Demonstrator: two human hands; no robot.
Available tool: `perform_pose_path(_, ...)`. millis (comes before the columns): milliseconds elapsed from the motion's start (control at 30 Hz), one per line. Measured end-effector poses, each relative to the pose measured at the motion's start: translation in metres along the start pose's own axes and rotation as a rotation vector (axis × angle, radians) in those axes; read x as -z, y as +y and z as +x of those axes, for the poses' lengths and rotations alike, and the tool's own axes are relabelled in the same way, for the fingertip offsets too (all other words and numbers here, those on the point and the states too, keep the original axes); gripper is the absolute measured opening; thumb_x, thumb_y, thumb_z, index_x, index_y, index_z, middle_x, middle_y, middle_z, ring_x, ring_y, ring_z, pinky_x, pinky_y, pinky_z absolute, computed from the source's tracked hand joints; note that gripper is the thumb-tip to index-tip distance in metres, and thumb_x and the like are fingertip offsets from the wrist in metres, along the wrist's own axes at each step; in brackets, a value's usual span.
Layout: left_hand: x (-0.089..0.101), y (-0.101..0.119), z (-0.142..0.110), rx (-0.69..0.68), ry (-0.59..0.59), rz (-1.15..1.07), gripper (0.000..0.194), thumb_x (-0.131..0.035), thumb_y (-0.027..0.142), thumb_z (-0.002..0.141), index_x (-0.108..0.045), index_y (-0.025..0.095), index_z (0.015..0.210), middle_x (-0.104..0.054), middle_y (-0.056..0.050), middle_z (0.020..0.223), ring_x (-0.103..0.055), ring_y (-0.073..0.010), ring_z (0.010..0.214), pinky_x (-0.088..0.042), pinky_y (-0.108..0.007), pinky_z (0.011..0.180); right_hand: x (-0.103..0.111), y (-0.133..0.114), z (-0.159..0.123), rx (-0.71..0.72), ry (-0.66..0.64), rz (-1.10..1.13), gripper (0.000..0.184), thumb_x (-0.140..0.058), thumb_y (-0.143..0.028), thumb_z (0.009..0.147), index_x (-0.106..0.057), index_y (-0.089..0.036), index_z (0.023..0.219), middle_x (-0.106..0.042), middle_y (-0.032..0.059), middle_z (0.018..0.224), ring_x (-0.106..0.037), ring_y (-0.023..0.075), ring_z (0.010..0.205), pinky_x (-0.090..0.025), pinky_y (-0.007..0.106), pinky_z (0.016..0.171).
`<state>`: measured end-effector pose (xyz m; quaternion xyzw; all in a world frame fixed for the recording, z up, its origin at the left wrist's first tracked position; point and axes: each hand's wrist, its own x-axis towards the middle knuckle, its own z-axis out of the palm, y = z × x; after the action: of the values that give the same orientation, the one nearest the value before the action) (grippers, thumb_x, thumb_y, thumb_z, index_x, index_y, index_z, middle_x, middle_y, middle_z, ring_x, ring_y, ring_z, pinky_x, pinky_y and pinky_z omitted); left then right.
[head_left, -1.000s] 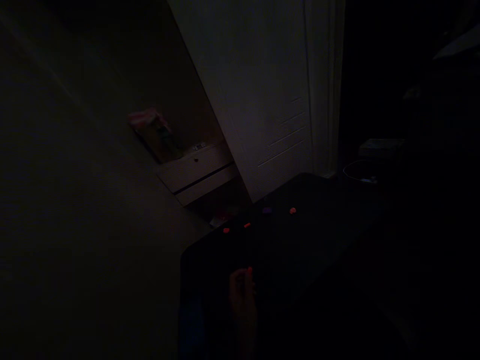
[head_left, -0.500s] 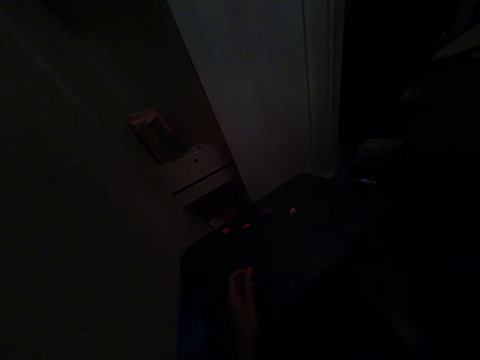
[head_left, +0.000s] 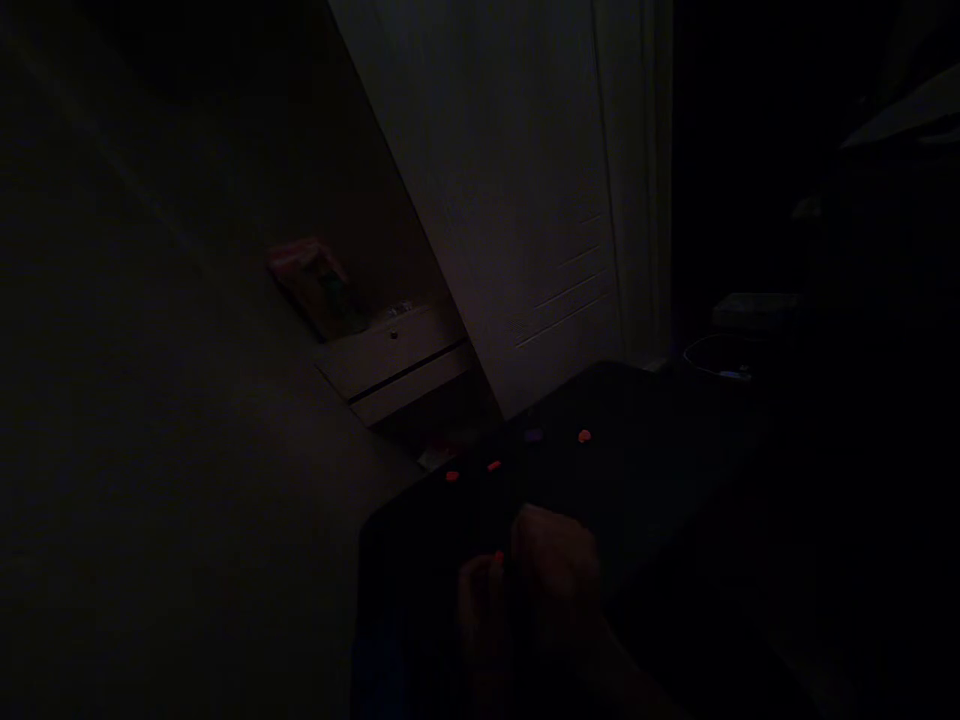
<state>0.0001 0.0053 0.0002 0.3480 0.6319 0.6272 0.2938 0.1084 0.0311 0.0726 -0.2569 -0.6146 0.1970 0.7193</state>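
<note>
It's very dark. The left hand (head_left: pixel 480 600) pinches a small red piece (head_left: pixel 498 557) over the dark tabletop (head_left: pixel 660 480); the right hand (head_left: pixel 559 570) touches it at three o'clock, grip unclear. More red pieces (head_left: pixel 584 436) lie toward twelve.

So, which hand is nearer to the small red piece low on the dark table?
Left. The left hand has the small red piece right at its fingertips; whether it grips it is too dark to tell. The right hand is just beside it, to the right.
</note>
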Motion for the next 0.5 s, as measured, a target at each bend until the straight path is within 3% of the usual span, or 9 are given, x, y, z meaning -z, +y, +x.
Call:
perform_pose_path(67,0.002,0.001,0.0,0.002,-0.04,0.029,0.054,-0.073,0.069,0.068,-0.067,0.017,0.083,-0.07,-0.008,0.08,-0.067,-0.0233,0.074,-0.055,-0.035,0.069,-0.005,0.011,-0.002,-0.139,-0.028,-0.09,0.032,-0.047,-0.022,0.103,-0.06,-0.016,0.074,-0.057,-0.0002,0.067,-0.056,0.0123,0.06,-0.048,0.026,0.06)
perform_pose_path(100,0.003,0.001,0.0,-0.004,-0.063,0.069,0.057,-0.072,0.069,0.069,-0.068,0.017,0.09,-0.072,-0.009,0.087,-0.068,-0.0249,0.079,-0.055,-0.036,0.072,-0.007,0.018,-0.003,-0.229,-0.049,-0.147,0.032,-0.049,-0.021,0.101,-0.057,-0.017,0.069,-0.056,0.0,0.066,-0.056,0.0132,0.062,-0.047,0.027,0.062)
perform_pose_path(200,0.004,-0.002,0.001,-0.059,-0.019,0.121,0.061,-0.067,0.074,0.071,-0.067,0.017,0.094,-0.073,-0.012,0.095,-0.069,-0.0281,0.088,-0.054,-0.039,0.079,-0.012,0.038,-0.012,-0.417,-0.171,-0.223,0.006,-0.063,-0.019,0.091,-0.067,-0.018,0.087,-0.065,0.0061,0.095,-0.063,0.0194,0.089,-0.05,0.032,0.081)
perform_pose_path(300,0.005,-0.006,0.003,-0.068,-0.039,0.114,0.06,-0.065,0.072,0.075,-0.067,0.017,0.097,-0.073,-0.013,0.099,-0.069,-0.0282,0.093,-0.054,-0.039,0.082,-0.012,0.055,-0.024,-0.504,-0.393,-0.125,0.022,-0.063,-0.018,0.091,-0.068,-0.019,0.111,-0.068,0.0077,0.109,-0.065,0.02,0.096,-0.05,0.032,0.085)
perform_pose_path(400,0.006,-0.008,0.003,-0.066,-0.037,0.133,0.059,-0.065,0.071,0.075,-0.067,0.016,0.097,-0.072,-0.013,0.1,-0.069,-0.0273,0.095,-0.054,-0.038,0.085,-0.009,0.066,-0.034,-0.509,-0.527,-0.08,0.013,-0.059,-0.019,0.094,-0.072,-0.018,0.092,-0.071,0.0061,0.094,-0.067,0.0202,0.094,-0.049,0.032,0.087)
perform_pose_path(500,0.006,-0.007,0.002,-0.045,-0.009,0.127,0.058,-0.064,0.07,0.077,-0.067,0.016,0.098,-0.072,-0.012,0.099,-0.069,-0.0262,0.091,-0.054,-0.037,0.08,-0.006,0.071,-0.037,-0.535,-0.526,-0.038,0.014,-0.06,-0.024,0.095,-0.072,-0.018,0.093,-0.072,0.0063,0.096,-0.067,0.0191,0.09,-0.05,0.03,0.082)
